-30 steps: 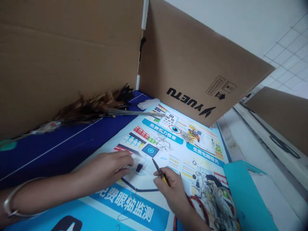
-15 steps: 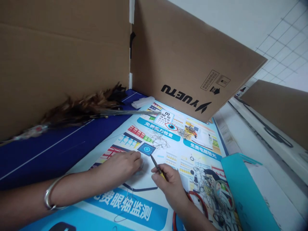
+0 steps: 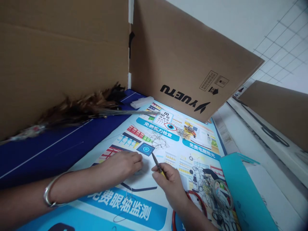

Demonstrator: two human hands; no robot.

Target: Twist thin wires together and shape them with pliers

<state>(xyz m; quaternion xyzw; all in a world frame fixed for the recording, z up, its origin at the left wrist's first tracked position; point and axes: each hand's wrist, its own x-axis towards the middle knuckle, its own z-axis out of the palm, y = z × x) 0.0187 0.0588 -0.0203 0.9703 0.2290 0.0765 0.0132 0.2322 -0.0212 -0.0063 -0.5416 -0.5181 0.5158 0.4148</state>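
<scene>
My right hand (image 3: 168, 181) is closed around long-nose pliers (image 3: 156, 161). Their dark, narrow tip points up and left, and a bit of yellow handle shows by the fingers. To the left of the tip, my left hand (image 3: 127, 164) rests low over the printed sheet (image 3: 160, 179) with its fingers bent together. What those fingers pinch, if anything, is hidden beneath them. A bent thin wire (image 3: 124, 207) lies in front of the left hand. Beyond both hands is a small tangle of bent wires (image 3: 159, 141). Red loop handles (image 3: 203, 202) show partly behind my right forearm.
A heap of metal pieces (image 3: 204, 186) and a wire coil (image 3: 225, 194) lie at right, beside a teal box (image 3: 247, 189). Long thin wires (image 3: 127, 112) and brown feathers (image 3: 79, 107) lie at left. Cardboard panels (image 3: 178, 54) stand behind.
The view has shifted slightly. Both hands keep nearly the same places, and the pliers stay in my right hand.
</scene>
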